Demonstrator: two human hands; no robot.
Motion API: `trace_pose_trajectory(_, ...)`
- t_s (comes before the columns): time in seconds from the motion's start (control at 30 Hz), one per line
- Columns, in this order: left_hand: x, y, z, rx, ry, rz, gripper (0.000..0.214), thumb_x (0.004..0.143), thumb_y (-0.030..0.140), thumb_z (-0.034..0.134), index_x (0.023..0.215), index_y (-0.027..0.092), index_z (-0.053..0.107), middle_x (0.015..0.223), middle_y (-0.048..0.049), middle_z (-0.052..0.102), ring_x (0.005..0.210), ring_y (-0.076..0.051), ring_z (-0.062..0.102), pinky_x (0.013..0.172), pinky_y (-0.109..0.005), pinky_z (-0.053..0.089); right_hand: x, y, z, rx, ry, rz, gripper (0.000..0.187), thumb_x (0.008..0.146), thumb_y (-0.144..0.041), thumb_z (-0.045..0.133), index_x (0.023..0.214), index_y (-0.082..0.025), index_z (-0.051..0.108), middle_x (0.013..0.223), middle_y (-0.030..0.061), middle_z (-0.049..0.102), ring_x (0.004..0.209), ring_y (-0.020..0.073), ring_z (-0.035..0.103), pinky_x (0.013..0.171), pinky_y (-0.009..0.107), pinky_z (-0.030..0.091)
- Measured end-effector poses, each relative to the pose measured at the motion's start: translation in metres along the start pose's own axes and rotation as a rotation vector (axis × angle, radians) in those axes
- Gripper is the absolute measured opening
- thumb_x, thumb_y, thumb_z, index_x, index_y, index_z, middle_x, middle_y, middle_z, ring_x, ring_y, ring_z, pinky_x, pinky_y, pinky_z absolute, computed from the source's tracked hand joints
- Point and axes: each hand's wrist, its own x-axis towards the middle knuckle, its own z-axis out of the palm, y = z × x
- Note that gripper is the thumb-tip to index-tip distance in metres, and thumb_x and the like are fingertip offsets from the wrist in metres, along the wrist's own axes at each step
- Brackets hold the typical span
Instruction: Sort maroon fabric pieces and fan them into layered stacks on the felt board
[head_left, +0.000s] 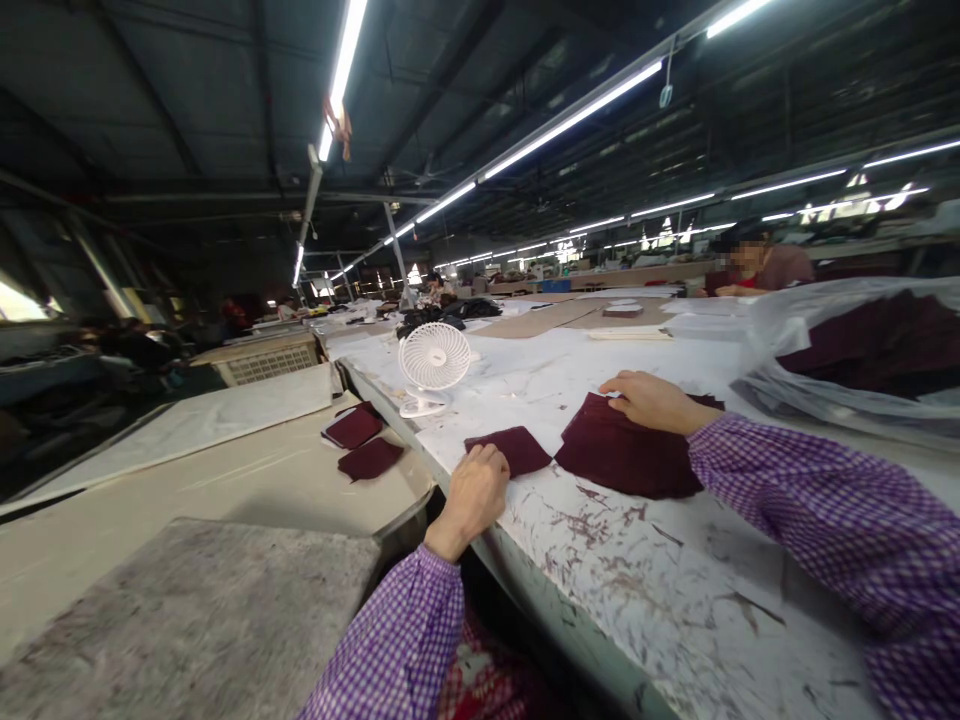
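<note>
My left hand point(476, 492) has its fingers curled down on the near-left edge of a small maroon fabric piece point(521, 452), at the rim of the white table. To its right lies a larger stack of maroon fabric pieces point(626, 455), its left corner meeting the small piece. My right hand point(652, 401) rests over the far side of this stack, index finger and thumb closed about the upper edge of the cloth. How many layers it holds is not visible.
A white clip fan point(435, 358) stands on the white table point(585, 560), among thread scraps. At right, a clear plastic bag point(784, 350) holds maroon cloth. More maroon pieces point(356, 428) lie on the lower left table. A person point(780, 265) leans over the table's far side.
</note>
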Motion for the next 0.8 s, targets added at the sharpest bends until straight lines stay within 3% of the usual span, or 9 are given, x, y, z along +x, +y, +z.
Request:
trace_pose_trajectory(0.13,-0.027,0.023,-0.022,-0.286,-0.067,0.022,0.011,0.08,0.011,0.046,0.075,0.018,0.052,0.08,-0.002,0.056,0.079,-0.016,0.052,0.072,-0.027,0.041,-0.008,-0.04,-0.011,0.245,-0.045,-0.292,0.028,0.086,-0.021,0.045,0.103,-0.016,0.066,0.103,0.008,0.068,0.095,0.0201,0.061,0.086,0.03,0.044)
trace_pose_trajectory(0.27,-0.058,0.058,-0.046,-0.461,-0.133,0.013,0.011,0.081,0.012,0.045,0.076,0.017,0.053,0.077,-0.0011,0.056,0.073,-0.014,0.052,0.066,-0.026,0.038,-0.032,-0.084,-0.023,0.429,-0.257,-0.588,0.022,0.088,-0.02,0.048,0.092,-0.015,0.069,0.09,0.0052,0.069,0.082,0.0149,0.063,0.078,0.024,0.045)
trace_pose_trajectory(0.37,-0.065,0.069,-0.056,-0.606,-0.197,0.03,0.016,0.087,0.025,0.047,0.079,0.018,0.058,0.078,-0.0009,0.06,0.071,-0.013,0.054,0.065,-0.025,0.04,-0.059,-0.102,-0.023,0.409,-0.384,-0.714,0.017,0.086,-0.02,0.054,0.092,-0.015,0.069,0.089,0.0051,0.066,0.082,0.0154,0.061,0.078,0.025,0.044)
trace_pose_trajectory(0.47,-0.052,0.061,-0.051,-0.57,-0.11,-0.057,0.025,0.089,0.035,0.045,0.082,0.018,0.062,0.078,-0.0019,0.063,0.073,-0.015,0.056,0.069,-0.027,0.042,-0.083,-0.107,-0.021,0.334,-0.377,-0.691,0.019,0.082,-0.022,0.061,0.1,-0.018,0.066,0.098,0.0065,0.06,0.087,0.0182,0.057,0.08,0.028,0.044)
trace_pose_trajectory(0.57,-0.026,0.047,-0.031,-0.26,0.013,-0.174,0.021,0.086,0.033,0.05,0.091,0.016,0.061,0.09,-0.0078,0.062,0.089,-0.022,0.056,0.08,-0.034,0.043,-0.097,-0.108,-0.022,0.302,-0.356,-0.634,0.023,0.084,-0.02,0.059,0.106,-0.02,0.062,0.104,0.0065,0.057,0.09,0.0186,0.055,0.081,0.03,0.044)
trace_pose_trajectory(0.67,-0.003,0.04,-0.014,-0.145,-0.113,-0.188,0.021,0.082,0.036,0.055,0.083,0.016,0.062,0.09,-0.0091,0.06,0.094,-0.025,0.054,0.082,-0.036,0.043,-0.102,-0.11,-0.024,0.281,-0.346,-0.661,0.022,0.085,-0.018,0.057,0.106,-0.019,0.061,0.105,0.0072,0.057,0.096,0.0202,0.053,0.085,0.031,0.042)
trace_pose_trajectory(0.8,0.01,0.04,-0.004,-0.26,-0.193,-0.165,0.008,0.075,0.025,0.061,0.076,0.018,0.058,0.083,-0.0039,0.06,0.087,-0.02,0.055,0.075,-0.03,0.043,-0.099,-0.106,-0.026,0.317,-0.364,-0.7,0.021,0.082,-0.016,0.06,0.103,-0.019,0.063,0.103,0.0062,0.059,0.095,0.0193,0.054,0.084,0.028,0.042)
